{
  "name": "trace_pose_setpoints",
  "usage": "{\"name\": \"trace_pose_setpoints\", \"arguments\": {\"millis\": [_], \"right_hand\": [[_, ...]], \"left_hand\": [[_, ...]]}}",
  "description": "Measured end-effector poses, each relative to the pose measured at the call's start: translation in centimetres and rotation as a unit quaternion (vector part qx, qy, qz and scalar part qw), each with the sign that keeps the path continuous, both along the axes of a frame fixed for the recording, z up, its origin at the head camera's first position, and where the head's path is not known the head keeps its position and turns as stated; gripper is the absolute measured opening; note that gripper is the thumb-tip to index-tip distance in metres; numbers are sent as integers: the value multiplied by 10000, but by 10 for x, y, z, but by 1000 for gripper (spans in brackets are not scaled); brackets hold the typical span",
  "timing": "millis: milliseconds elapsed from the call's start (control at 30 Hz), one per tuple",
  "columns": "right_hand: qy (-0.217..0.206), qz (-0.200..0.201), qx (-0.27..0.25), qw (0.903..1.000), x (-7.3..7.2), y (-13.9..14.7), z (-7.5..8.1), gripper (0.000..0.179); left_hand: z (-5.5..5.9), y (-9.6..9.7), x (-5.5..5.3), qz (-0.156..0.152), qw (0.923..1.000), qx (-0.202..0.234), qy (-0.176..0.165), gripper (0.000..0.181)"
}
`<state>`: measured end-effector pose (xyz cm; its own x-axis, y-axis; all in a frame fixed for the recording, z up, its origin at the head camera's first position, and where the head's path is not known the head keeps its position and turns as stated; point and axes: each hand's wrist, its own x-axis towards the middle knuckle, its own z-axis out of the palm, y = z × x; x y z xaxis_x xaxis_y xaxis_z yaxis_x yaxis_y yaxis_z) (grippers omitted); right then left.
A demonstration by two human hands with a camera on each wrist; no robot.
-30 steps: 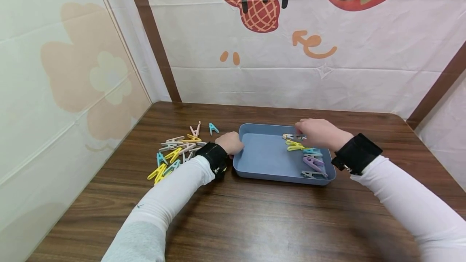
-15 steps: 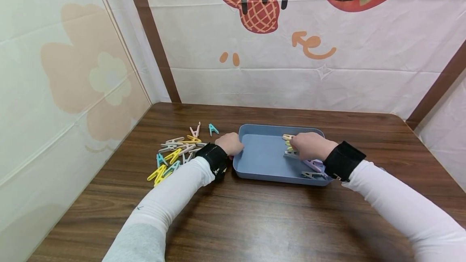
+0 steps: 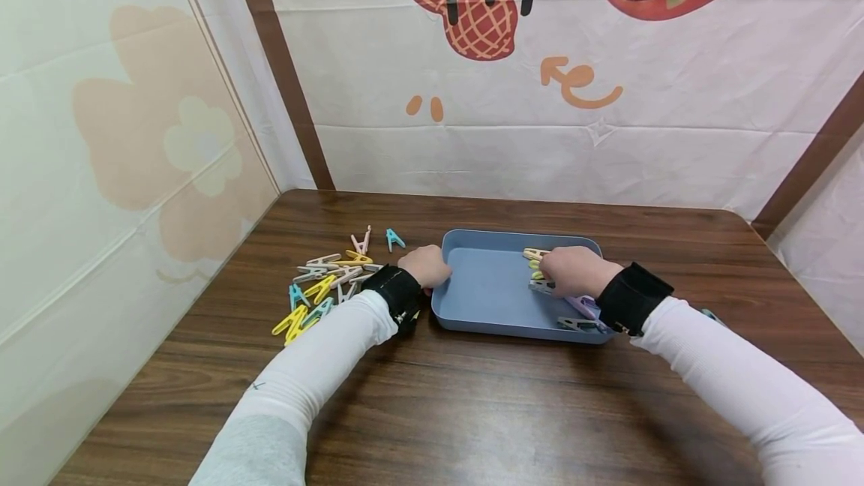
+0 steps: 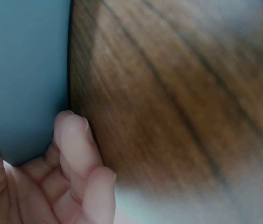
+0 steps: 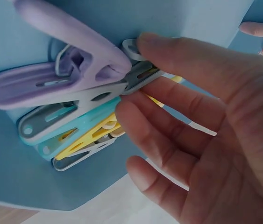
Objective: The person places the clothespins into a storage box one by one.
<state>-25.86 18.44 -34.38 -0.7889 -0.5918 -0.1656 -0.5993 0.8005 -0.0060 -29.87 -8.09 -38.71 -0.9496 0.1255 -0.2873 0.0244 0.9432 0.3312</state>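
Head view shows the right hand (image 3: 579, 271) lower over the right half of the blue tray (image 3: 486, 283) than a second ago, when its fingertips were near the tray's far side. A gray clip (image 3: 541, 286) now pokes out beside those fingertips, where the tray floor was bare. In the right wrist view, thumb and fingers pinch this clip's end, with a purple clip (image 5: 24, 86) lying over it and a turquoise clip (image 5: 98, 116) and a yellow clip (image 5: 87, 140) next in line, all inside the tray.

The left hand (image 3: 424, 266) matches its earlier place: it pinches the tray's left wall, thumb inside and fingers outside. I judge that this steadies the tray, and that the change turns the work to one clip within the row.

At the tray's far right, a cream clip (image 3: 535, 253) lies just beyond the right fingertips; another gray clip (image 3: 576, 324) lies by the near wall. Left of the tray, the heap of loose clips (image 3: 320, 289) looks unchanged.
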Motion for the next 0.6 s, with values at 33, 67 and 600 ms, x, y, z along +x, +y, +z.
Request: {"name": "trace_pose_setpoints", "arguments": {"millis": [33, 67, 600], "right_hand": [[17, -4, -11, 10000, 0, 1, -1, 11], [29, -13, -23, 10000, 0, 1, -1, 10], [182, -288, -546, 9979, 7, 29, 23, 20]], "left_hand": [[0, 0, 0, -4, 10000, 0, 0, 26], [0, 0, 0, -6, 10000, 5, -1, 26], [7, 2, 6, 28, 10000, -9, -41, 24]]}}
